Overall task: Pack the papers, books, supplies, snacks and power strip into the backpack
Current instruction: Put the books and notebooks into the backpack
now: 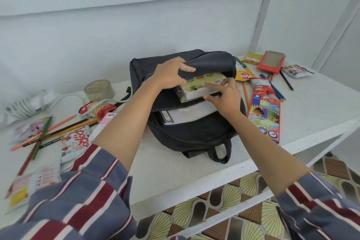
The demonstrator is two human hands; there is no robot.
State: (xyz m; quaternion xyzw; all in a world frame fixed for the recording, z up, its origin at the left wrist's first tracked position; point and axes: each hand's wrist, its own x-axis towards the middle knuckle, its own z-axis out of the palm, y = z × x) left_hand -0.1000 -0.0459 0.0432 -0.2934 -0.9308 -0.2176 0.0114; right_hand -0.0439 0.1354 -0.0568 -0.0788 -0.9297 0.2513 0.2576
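Note:
A black backpack (194, 134) lies open on the white table (171, 171). My left hand (171, 73) grips the upper flap of its opening and holds it lifted. My right hand (224, 94) holds a thick book (196, 88) with a green cover, thumb under its near edge and fingers on top; the book is half inside the opening. Below it, white papers and another book (187, 115) sit inside the bag. A white power strip (25, 107) with its cord lies at the far left.
Left of the bag lie a tape roll (99, 88), snack packets (97, 109), a white snack bag (75, 145) and several pencils (58, 128). To the right are a coloured-pencil box (266, 119), an open red box (270, 62), more snacks and pencils. The table edge is near me.

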